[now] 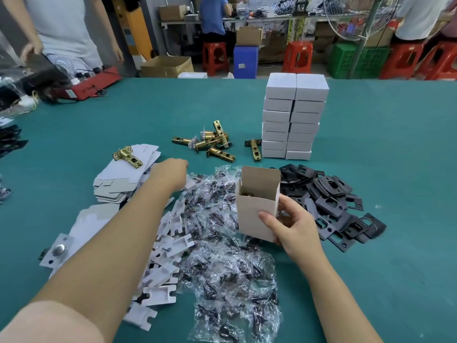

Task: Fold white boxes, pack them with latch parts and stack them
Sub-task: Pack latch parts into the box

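Head view: the right hand (291, 226) holds the open box (257, 206) upright above the bags (222, 243), thumb across its front face and fingers wrapped round the far side. The top flap stands up at the back, and something brass shows just inside the mouth — a latch, I judge, already dropped in. The left hand (170, 174) reaches out left of the box, over the edge of the flat blanks (123, 179); its fingers point away from the camera, so I cannot tell whether they pinch anything.

Behind the box lie loose latches (212, 142), and beyond those, to the right, the stack (291, 120) of closed boxes in two columns. Plates (331, 201) are heaped just right of the box. White inserts (168, 251) are strewn to its left, under the left forearm.

Handling, as a judgement: the box is thin card — light, easily crushed — so it is best gripped low on opposite walls, as now, with gentle pressure. A latch inside makes it bottom-heavy, so support from below would help. The bags look slippery and limp; pinch one by a corner. The plates look stiff and thin, easiest lifted by an edge.
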Motion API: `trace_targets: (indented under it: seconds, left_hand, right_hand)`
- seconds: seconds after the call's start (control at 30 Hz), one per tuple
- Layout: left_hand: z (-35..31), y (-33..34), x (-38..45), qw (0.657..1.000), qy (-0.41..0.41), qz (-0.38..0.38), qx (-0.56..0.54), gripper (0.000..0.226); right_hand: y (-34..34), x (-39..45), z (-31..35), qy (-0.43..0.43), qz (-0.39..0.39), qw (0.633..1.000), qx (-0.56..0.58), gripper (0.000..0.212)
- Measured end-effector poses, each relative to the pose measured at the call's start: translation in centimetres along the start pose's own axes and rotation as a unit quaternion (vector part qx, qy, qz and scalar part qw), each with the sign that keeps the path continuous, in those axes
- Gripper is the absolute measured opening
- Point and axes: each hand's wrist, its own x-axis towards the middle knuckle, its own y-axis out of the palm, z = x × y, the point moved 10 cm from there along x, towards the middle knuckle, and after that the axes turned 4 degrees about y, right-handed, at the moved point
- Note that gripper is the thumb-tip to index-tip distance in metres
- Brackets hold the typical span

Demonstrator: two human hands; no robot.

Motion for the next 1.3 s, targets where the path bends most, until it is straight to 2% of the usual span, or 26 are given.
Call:
trace_targets:
  seconds: [0.17, 0.43, 0.53, 0.63, 0.77, 0.83, 1.03, 1.3]
  left_hand:
    - [1.4, 1.6, 1.0, 1.000, -0.020, 0.001, 0.019, 0.058]
    - [2.0, 0.2, 0.8, 0.995, -0.057, -0.078, -0.011, 0.030]
    - [1.6, -2.9, -0.2, 0.981, -0.072, -0.162, -0.074, 0.026]
    - [0.1, -5.7, -1.5, 0.959, -0.031, -0.213, -0.186, 0.023]
    - [-2.7, -7.1, -4.2, 0.899, 0.037, -0.188, -0.393, 0.014]
    - [-4.1, -7.1, -5.7, 0.872, 0.067, -0.160, -0.457, 0.016]
    - [-8.1, -6.0, -9.0, 0.838, 0.168, -0.069, -0.514, 0.022]
    - [-8.7, -8.7, -11.4, 0.806, 0.208, -0.136, -0.538, 0.031]
  right_hand:
    - [0.1, 0.2, -0.4, 0.002, 0.008, 1.000, 0.007, 0.042]
    - [0.1, 0.2, -0.4, 0.000, 0.011, 1.000, 0.007, 0.041]
    - [0.1, 0.2, -0.5, -0.001, 0.014, 1.000, 0.000, 0.044]
    - [0.0, 0.2, -0.8, 0.005, 0.015, 1.000, 0.002, 0.042]
    - [0.1, 0.1, -0.6, 0.000, 0.019, 1.000, 0.002, 0.041]
    - [0.1, 0.1, -0.8, 0.003, 0.020, 1.000, 0.003, 0.040]
    - [-0.1, 0.2, -1.0, 0.012, 0.015, 1.000, 0.000, 0.040]
    - [-0.1, 0.3, -1.0, 0.004, 0.019, 1.000, 0.019, 0.037]
